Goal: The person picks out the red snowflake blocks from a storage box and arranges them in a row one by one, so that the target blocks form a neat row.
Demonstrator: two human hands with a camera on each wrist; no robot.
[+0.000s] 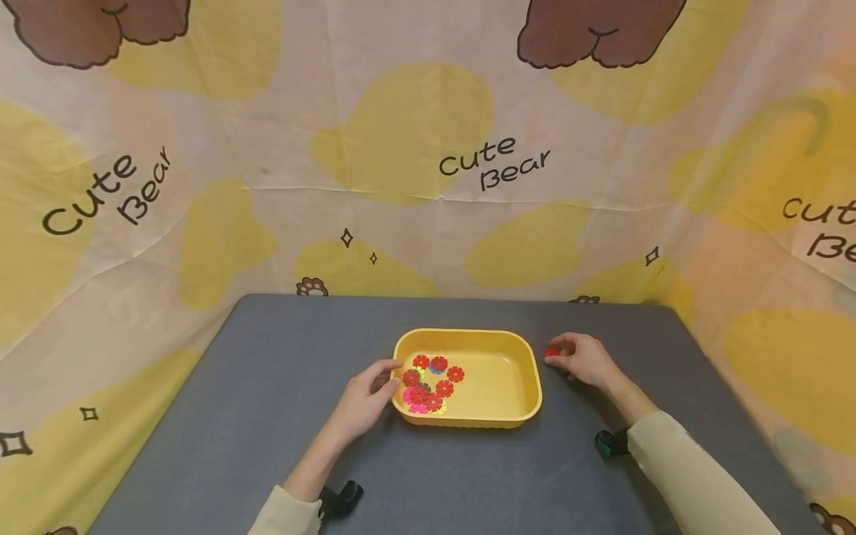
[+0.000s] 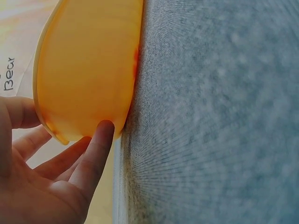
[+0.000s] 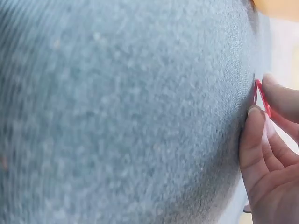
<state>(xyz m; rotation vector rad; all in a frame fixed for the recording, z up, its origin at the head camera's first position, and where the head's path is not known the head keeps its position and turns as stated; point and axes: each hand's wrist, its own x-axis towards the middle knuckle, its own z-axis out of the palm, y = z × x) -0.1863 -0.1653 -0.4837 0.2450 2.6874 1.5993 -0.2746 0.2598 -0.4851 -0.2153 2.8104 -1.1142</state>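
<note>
A yellow plastic basin stands on the grey table with several flower-shaped plastic discs in its left part, mostly red, some pink, yellow, blue and green. At its left end my left hand holds the wall: one finger goes over the rim and the thumb lies on the outside, as the left wrist view shows. Right of the basin, my right hand pinches a red disc piece between thumb and fingers, low over the table. Seen edge-on in the right wrist view, the red piece forms a narrow V.
The grey tabletop extends around the basin on all sides. A printed cloth with yellow patches and bear drawings hangs behind the table and along both sides. Dark straps with cameras sit at both wrists.
</note>
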